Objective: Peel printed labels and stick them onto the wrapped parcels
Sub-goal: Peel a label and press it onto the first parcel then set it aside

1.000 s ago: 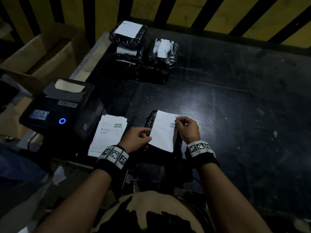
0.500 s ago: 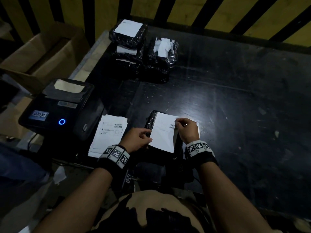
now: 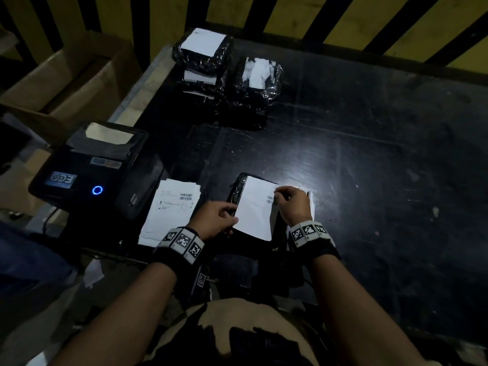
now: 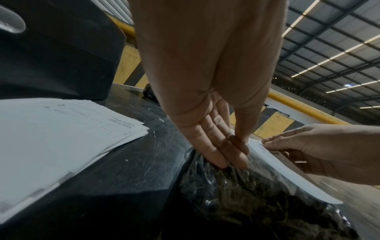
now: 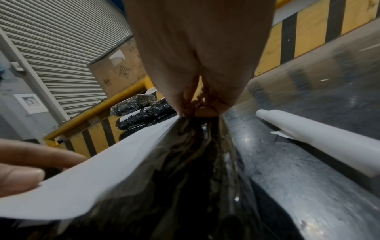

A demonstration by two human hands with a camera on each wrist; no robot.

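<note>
Black-wrapped parcel [image 3: 239,192] lies on the dark counter [image 3: 369,167] right in front of the person, w/ a white label [image 3: 257,207] over its top. Label isn't flat: in both wrist views its near edge curves up off the wrap, only partly down. Left hand [image 3: 215,220] is at the label's left edge; in the left wrist view its fingers [image 4: 218,146] run nearly straight down w/ the tips on the crinkled wrap, thumb pressed to them at the label edge, so it looks like a light pinch on that edge. Right hand [image 3: 291,204] sits at the label's right side by the barcode; fingers curled, tips bunched together down at the label/wrap, per the right wrist view. Can't tell if they pinch the paper or just press it. Rolled white backing strip [image 5: 320,136] lies on the counter just right of the parcel, apart from it. Stack of printed labels [image 3: 169,210] lies left of the parcel, beside the black label printer [image 3: 87,170] w/ a blue ring light lit and paper showing in its top slot. At the counter's far left, well apart from the hands, a pile of wrapped parcels [image 3: 224,72] w/ white labels on top. Cardboard box [image 3: 66,75] stands beyond the printer; yellow/black striped barrier [image 3: 290,17] runs along the back.
</note>
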